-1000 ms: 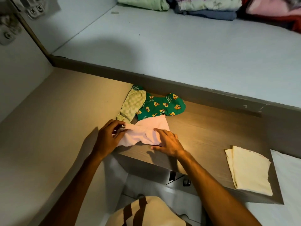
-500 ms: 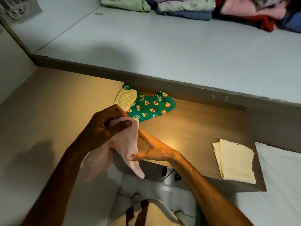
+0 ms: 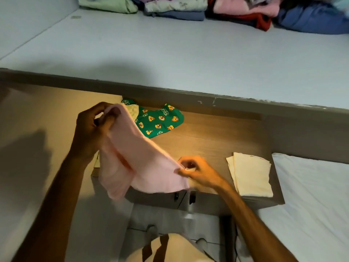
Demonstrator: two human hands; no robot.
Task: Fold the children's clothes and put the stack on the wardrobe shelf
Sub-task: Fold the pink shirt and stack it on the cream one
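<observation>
A pale pink garment [image 3: 139,159] hangs spread in the air above the front of the wooden tabletop [image 3: 211,140]. My left hand [image 3: 92,125] pinches its upper left corner, raised. My right hand [image 3: 198,171] pinches its lower right corner, close to the table. Behind it, a green garment with a cartoon print [image 3: 160,121] lies on the table, with a light yellow-green checked piece [image 3: 133,111] partly hidden by the pink cloth. A folded cream garment [image 3: 251,174] lies at the table's right front.
A bed with a pale sheet [image 3: 170,59] runs behind the table, its dark frame [image 3: 188,95] along the table's back. Folded and heaped clothes [image 3: 217,10] sit at the bed's far side. A white mattress [image 3: 311,195] lies to the right. A beige striped bag [image 3: 170,248] stands below.
The pink garment was pressed flat on the table, then my left hand lifted it. Now both hands hold it stretched out in the air by opposite corners.
</observation>
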